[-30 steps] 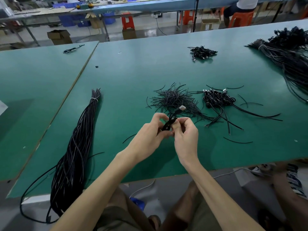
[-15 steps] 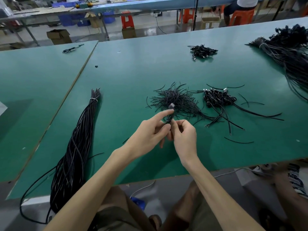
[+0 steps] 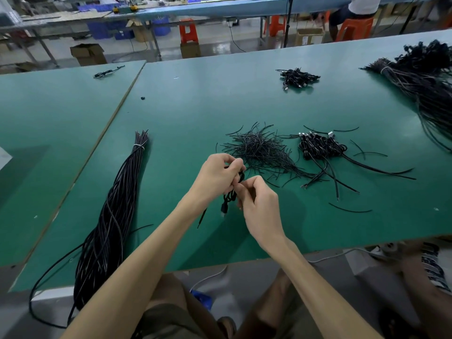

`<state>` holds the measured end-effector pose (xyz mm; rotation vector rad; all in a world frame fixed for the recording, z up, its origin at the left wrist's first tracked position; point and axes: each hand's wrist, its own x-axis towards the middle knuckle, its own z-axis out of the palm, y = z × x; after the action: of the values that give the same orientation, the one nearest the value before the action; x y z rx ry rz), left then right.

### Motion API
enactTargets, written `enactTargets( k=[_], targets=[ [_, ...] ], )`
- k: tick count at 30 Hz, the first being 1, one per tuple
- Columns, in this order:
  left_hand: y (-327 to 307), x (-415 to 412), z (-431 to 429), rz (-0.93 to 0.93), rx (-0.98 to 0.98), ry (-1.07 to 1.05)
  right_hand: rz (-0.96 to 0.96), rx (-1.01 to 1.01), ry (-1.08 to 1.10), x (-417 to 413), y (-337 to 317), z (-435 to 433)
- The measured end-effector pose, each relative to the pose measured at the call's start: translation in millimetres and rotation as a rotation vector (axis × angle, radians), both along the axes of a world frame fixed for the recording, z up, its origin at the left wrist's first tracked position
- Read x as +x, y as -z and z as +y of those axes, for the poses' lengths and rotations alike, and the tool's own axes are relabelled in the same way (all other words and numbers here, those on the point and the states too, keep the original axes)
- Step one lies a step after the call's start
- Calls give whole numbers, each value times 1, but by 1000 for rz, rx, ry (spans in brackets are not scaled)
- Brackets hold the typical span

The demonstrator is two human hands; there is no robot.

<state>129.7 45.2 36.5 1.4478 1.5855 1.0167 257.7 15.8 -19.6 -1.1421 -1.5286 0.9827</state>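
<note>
Gripping a small black cable coil (image 3: 230, 195) just above the near part of the green table (image 3: 186, 111), the left hand (image 3: 216, 174) had its fingers curled round the coil's upper loop, while the right hand (image 3: 260, 204) pinched the coil from the right side, thumb and fingertips pressed together on it. The coil's plug end (image 3: 223, 209) hung below them, and a thin black strand (image 3: 202, 217) trailed down beside the left wrist toward the tabletop. To the left, a long bundle of black cables (image 3: 110, 216) lay along the table, tied near its far end with a pale band (image 3: 138, 146), its near end spilling over the table's edge. Just beyond the hands lay a loose heap of short black ties (image 3: 259, 149), and to its right a pile of coiled cables (image 3: 320, 148) with metal plugs showing. Farther back sat a smaller pile of coils (image 3: 297, 78), and at the far right a large tied mass of cables (image 3: 425, 79). Beyond the table stood an orange stool (image 3: 188, 30) and a cardboard box (image 3: 88, 53).
</note>
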Motion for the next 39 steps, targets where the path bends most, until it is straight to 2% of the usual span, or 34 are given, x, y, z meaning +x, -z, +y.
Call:
enactTargets(
  k=[3, 7, 13, 24, 29, 39],
  targets=[
    [2, -5, 4, -51, -34, 20, 46, 4, 36, 3, 1, 1],
    [11, -16, -9, 24, 10, 46, 130, -53, 110, 7, 4, 7],
    [32, -11, -26, -236, 34, 69, 140, -75, 46, 6, 9, 9],
    [40, -27, -23, -449, -18, 193, 148, -59, -34, 6, 5, 6],
    [55, -21, -26, -619, -54, 138, 149, -64, -25, 5, 6, 5],
    [63, -26, -29, -745, -12, 178, 150, -45, -47, 1, 4, 4]
  ],
)
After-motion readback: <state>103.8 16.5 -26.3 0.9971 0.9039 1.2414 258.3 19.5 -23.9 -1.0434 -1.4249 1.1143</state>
